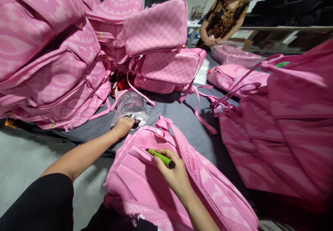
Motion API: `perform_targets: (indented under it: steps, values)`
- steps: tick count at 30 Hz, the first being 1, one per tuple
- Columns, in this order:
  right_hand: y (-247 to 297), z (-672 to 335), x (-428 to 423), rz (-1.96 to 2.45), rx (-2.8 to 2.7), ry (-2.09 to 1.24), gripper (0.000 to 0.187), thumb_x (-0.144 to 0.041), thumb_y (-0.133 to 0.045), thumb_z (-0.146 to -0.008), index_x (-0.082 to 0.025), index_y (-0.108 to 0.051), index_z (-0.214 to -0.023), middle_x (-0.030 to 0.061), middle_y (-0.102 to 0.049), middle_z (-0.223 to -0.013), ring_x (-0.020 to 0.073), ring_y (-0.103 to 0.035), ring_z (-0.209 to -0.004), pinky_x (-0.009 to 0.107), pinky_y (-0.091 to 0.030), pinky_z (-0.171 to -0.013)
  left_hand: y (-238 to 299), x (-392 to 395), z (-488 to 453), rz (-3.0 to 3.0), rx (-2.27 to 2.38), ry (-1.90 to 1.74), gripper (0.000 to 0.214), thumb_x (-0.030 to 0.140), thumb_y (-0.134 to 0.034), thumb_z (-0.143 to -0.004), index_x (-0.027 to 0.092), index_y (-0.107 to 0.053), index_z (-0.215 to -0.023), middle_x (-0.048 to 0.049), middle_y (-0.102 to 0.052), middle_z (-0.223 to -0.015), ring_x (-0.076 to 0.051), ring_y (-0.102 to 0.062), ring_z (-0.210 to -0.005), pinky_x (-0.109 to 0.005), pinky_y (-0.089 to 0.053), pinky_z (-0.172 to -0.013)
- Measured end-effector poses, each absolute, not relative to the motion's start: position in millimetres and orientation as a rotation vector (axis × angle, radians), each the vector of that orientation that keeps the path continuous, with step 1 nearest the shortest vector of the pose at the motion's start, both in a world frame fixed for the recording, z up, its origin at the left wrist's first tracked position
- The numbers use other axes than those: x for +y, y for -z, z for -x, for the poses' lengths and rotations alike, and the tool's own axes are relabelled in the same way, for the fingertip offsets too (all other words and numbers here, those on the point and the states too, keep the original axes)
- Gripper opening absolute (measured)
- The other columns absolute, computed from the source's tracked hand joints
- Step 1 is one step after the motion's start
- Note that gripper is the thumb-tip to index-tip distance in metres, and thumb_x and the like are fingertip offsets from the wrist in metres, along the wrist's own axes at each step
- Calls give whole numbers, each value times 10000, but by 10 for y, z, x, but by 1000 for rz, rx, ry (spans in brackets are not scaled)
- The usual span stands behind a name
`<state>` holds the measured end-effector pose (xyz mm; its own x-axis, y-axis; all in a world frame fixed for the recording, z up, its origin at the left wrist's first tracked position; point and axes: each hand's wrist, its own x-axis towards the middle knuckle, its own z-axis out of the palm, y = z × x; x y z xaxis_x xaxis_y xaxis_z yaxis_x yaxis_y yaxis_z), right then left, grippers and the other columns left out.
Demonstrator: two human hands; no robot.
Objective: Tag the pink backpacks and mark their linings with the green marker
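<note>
A pink backpack (145, 182) lies back-panel up in front of me on a dark grey table (182, 114). My right hand (171, 173) rests on its padded back and is closed on a green marker pen (160, 157), the tip pointing at the top of the panel. My left hand (123, 126) reaches past the backpack's top edge and is closed on a clear plastic bag (131, 107) holding small dark items. The fingers are partly hidden under the bag.
Stacks of pink backpacks (52, 57) tower at the left and back (156, 26), more pile at the right (286, 120). Loose pink straps (205, 102) trail across the table. Another person (223, 19) stands at the far side handling a plastic-wrapped bag (234, 54).
</note>
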<state>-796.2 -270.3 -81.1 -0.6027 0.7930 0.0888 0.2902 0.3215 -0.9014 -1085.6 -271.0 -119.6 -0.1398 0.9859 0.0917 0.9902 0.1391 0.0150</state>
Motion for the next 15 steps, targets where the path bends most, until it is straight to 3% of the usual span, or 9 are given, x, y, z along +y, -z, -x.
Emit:
perform_targets:
  steps: [5, 8, 11, 13, 15]
  values:
    - [730, 7920, -2740, 906, -1924, -1378, 248, -423, -660, -866, -206, -705, -977, 95, -742, -1051, 261, -695, -988, 425, -537, -897, 1175, -2746, 10839, 2008, -2293, 203, 193, 232, -609, -905, 108, -699, -788, -144, -728, -790, -226, -686, -721, -302, -504, -667]
    - [647, 7838, -2724, 780, -1629, -1499, 216, -406, -658, -887, -204, -685, -960, 101, -731, -1139, 252, -677, -1101, 415, -541, -949, 1046, -2879, 10820, 1922, -2227, 350, 217, 221, -565, -930, 131, -716, -802, -114, -746, -820, -211, -703, -743, -295, -524, -678]
    - [526, 7787, -2676, 740, -1362, -1480, 191, -380, -665, -896, -213, -638, -985, 44, -750, -949, 177, -712, -857, 319, -580, -790, 741, -3083, 10725, 1839, -2032, 562, 276, 231, -456, -984, 156, -722, -984, -118, -752, -1049, -210, -712, -994, -324, -551, -861]
    - [409, 7824, -2639, 797, -1331, -1501, 242, -415, -675, -887, -205, -631, -998, 13, -725, -846, 121, -642, -612, 248, -540, -594, 496, -3194, 10586, 1880, -1637, 752, 217, 213, -503, -963, 175, -704, -1037, -100, -741, -1124, -200, -687, -1097, -333, -545, -939]
    - [280, 7909, -2603, 870, -1419, -1601, 343, -496, -667, -874, -175, -650, -992, 17, -703, -801, 104, -578, -518, 226, -467, -484, 293, -3249, 10396, 1939, -1197, 855, 145, 169, -578, -918, 174, -689, -1011, -76, -754, -1090, -189, -694, -1076, -327, -556, -933]
